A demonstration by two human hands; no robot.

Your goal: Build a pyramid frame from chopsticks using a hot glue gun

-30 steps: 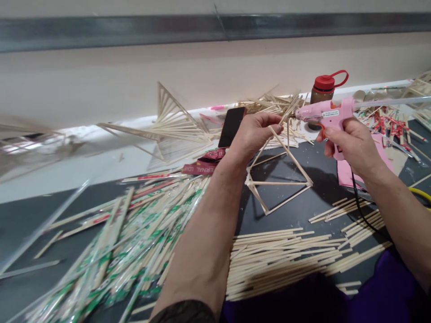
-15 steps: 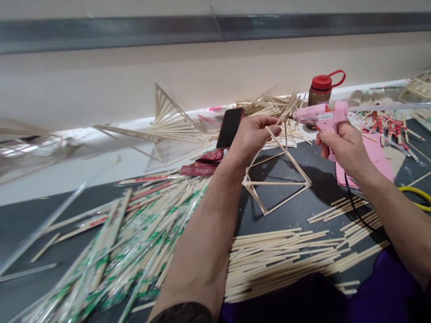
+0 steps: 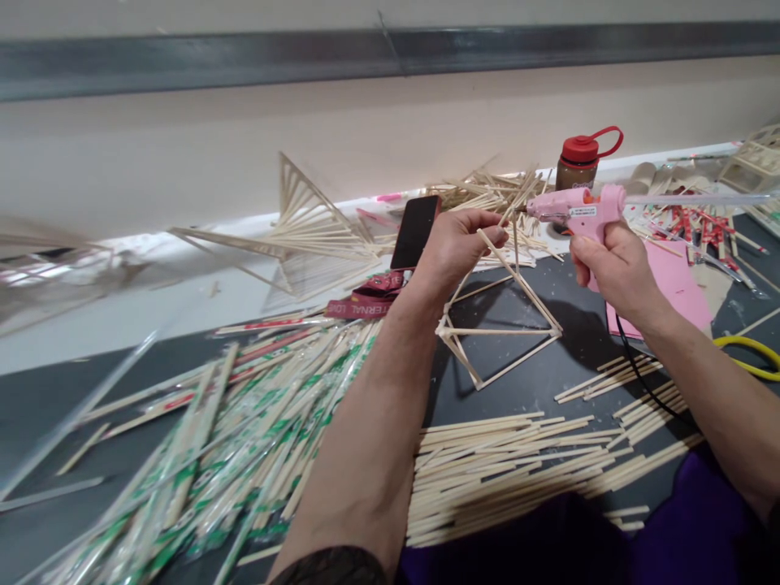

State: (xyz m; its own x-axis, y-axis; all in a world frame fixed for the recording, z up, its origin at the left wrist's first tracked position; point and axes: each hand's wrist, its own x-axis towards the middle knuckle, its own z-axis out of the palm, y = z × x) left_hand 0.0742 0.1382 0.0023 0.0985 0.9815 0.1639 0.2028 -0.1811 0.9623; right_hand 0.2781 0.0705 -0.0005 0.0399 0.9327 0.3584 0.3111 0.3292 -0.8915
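Note:
My left hand (image 3: 466, 240) is closed in a pinch on the upper part of a wooden stick frame (image 3: 500, 331), made of thin chopsticks joined at the corners. The frame's lower corners rest on the dark table. My right hand (image 3: 618, 264) grips a pink hot glue gun (image 3: 582, 210) by its handle, with a clear glue stick (image 3: 695, 199) poking out of its back. The gun's nozzle points left, close to the sticks by my left fingertips; whether it touches them I cannot tell.
Loose chopsticks (image 3: 500, 471) lie in front of me, and wrapped ones (image 3: 262, 431) spread to the left. A phone (image 3: 415, 233), another stick structure (image 3: 305, 236) and a red-lidded bottle (image 3: 577, 166) stand along the wall. Pink paper (image 3: 676, 284) and yellow-handled scissors (image 3: 749, 345) are at right.
My right hand and the glue gun have shifted slightly to the left, and the gun has levelled a little. My left hand and the frame have hardly moved.

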